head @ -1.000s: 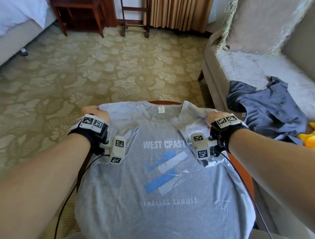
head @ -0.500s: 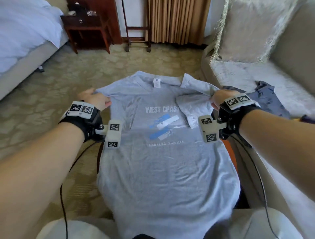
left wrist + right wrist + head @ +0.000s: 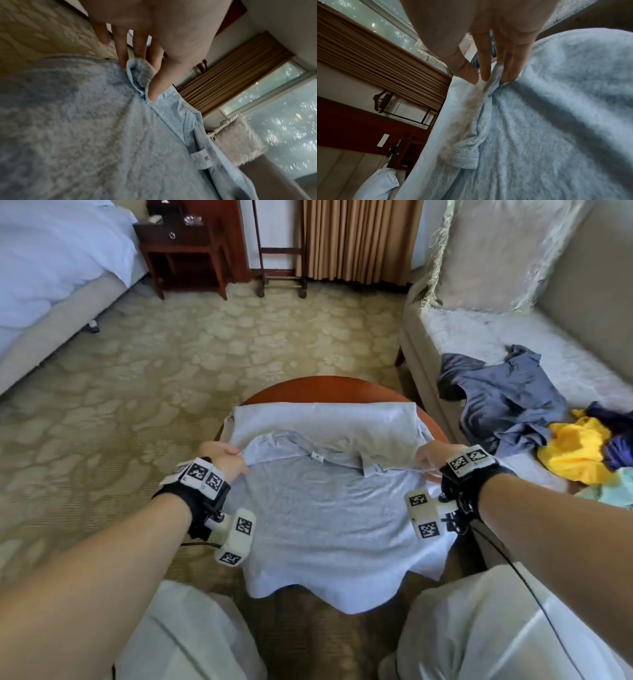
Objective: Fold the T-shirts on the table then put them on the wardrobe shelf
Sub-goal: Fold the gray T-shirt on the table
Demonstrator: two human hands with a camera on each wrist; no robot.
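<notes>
Head view: left hand and right hand pinch the grey T-shirt shoulders; uneven pulling could skew the fold; the overhanging hem may drag it off the table

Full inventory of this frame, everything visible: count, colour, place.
T-shirt: 1, grey, on the round table, top part folded toward the person, hem hanging over the near edge
Table: 1, reddish-brown, centre
Clothes pile: several, dark blue, yellow and pale green, on the sofa seat
Sofa: 1, beige, right
Cushion: 1, beige with fringe, on the sofa
Bed: 1, white bedding, far left
Nightstand: 1, dark wood, beside the bed
Curtain: 1, tan, back wall
Carpet: beige floral, floor
Left hand: pinches the shirt's left shoulder
Right hand: pinches the right shoulder
</notes>
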